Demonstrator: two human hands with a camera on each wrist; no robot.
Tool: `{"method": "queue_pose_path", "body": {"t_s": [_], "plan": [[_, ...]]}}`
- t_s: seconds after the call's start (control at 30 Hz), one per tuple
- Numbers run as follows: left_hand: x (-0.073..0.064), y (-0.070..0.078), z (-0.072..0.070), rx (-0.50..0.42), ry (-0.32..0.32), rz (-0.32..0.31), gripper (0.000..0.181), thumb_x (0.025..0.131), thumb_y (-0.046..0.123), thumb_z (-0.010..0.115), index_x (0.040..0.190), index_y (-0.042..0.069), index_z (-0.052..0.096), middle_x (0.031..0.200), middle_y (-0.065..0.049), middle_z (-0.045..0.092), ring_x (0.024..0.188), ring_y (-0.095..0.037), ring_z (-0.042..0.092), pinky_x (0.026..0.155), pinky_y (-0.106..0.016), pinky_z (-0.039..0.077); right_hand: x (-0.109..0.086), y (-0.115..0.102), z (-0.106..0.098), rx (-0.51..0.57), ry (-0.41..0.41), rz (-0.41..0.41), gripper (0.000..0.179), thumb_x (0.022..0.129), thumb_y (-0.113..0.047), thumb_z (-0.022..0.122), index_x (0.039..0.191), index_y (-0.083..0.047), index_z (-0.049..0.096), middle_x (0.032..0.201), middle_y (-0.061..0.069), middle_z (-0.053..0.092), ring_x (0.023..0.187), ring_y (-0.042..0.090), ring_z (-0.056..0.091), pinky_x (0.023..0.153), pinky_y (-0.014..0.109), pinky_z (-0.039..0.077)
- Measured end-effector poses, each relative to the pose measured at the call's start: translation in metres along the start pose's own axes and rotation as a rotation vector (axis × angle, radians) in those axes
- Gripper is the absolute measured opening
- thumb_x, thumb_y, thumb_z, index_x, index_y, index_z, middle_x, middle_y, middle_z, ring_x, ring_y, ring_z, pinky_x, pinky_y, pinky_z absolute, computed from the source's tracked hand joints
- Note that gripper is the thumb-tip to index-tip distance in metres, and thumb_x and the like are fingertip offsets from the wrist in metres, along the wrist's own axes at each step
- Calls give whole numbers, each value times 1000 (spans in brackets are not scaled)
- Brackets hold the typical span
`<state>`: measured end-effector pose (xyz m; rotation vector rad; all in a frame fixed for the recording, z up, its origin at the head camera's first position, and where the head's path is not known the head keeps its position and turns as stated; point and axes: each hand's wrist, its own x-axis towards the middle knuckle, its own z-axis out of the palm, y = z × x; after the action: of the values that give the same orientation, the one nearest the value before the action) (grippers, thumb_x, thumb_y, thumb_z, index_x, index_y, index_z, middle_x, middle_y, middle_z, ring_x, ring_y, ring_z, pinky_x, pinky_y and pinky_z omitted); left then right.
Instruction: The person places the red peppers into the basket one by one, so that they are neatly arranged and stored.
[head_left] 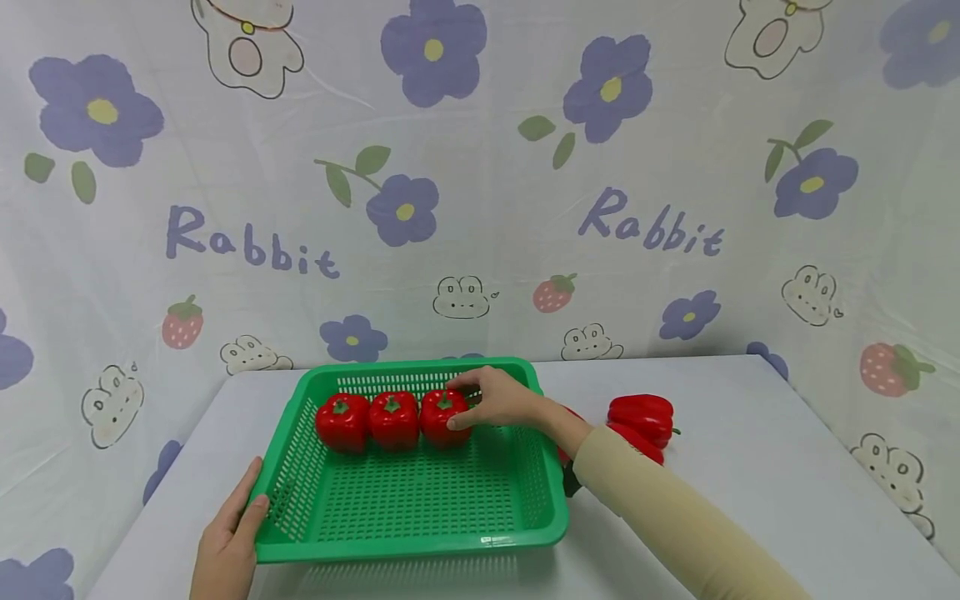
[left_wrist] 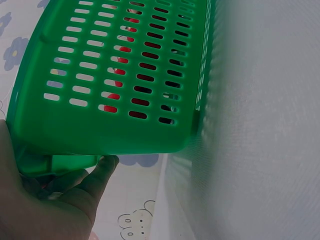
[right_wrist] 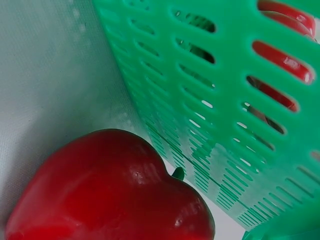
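A green perforated plastic basket (head_left: 420,500) sits on the white table. My left hand (head_left: 232,533) grips its left rim; the left wrist view shows the thumb (left_wrist: 102,175) and fingers around the rim. Three red bell peppers stand upright in a row along the far side inside: a left pepper (head_left: 342,423), a middle pepper (head_left: 393,421) and a right pepper (head_left: 437,427). My right hand (head_left: 501,400) holds the right one, thumb at its front and fingers behind. The right wrist view hides most of that hand behind the basket wall (right_wrist: 230,65).
Outside the basket, on its right, more red bell peppers lie on the table (head_left: 765,467): one on its side (head_left: 642,413), others partly covered by my right sleeve (head_left: 660,508). One large pepper (right_wrist: 110,195) is close to the basket wall. A patterned curtain (head_left: 480,167) hangs behind.
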<state>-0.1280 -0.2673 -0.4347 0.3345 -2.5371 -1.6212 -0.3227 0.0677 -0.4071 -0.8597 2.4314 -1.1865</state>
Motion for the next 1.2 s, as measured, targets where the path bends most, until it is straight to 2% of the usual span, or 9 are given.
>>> {"method": "queue_pose_path", "body": {"t_s": [0.03,0.13,0.3,0.87,1.2], "plan": [[0,0,0,0,-1,-3,58,107,42,38,158,18,22,159,-5,21,144,-28,19,89,0,25,0,0,0,1,1,0,59,83,-21,83,134,-3,59,122,4,63,110,22,62,86,31,53],[0,1,0,-2,-5,-9,59,107,43,38,158,19,22,159,-4,20,144,-28,19,90,-1,25,-1,-1,0,10,2,-2,59,83,-21,83,133,-3,59,122,4,63,110,23,61,86,32,53],[1,1,0,-6,-5,-3,61,106,46,38,158,19,22,159,-5,21,144,-28,19,85,2,25,-2,-3,-1,29,16,1,60,81,-20,84,132,-2,59,120,4,63,109,23,61,87,33,52],[3,-2,2,-15,-2,16,61,105,46,40,158,19,23,158,-6,22,143,-29,21,86,0,27,-1,1,-3,27,59,-20,63,80,-26,86,133,-5,58,119,2,63,109,17,58,92,31,50],[1,-2,3,14,42,0,57,106,43,39,157,20,26,157,-8,27,142,-28,25,84,1,27,-4,-2,-3,18,55,-31,65,81,-28,85,135,-5,57,122,5,62,110,19,57,92,32,49]]}}
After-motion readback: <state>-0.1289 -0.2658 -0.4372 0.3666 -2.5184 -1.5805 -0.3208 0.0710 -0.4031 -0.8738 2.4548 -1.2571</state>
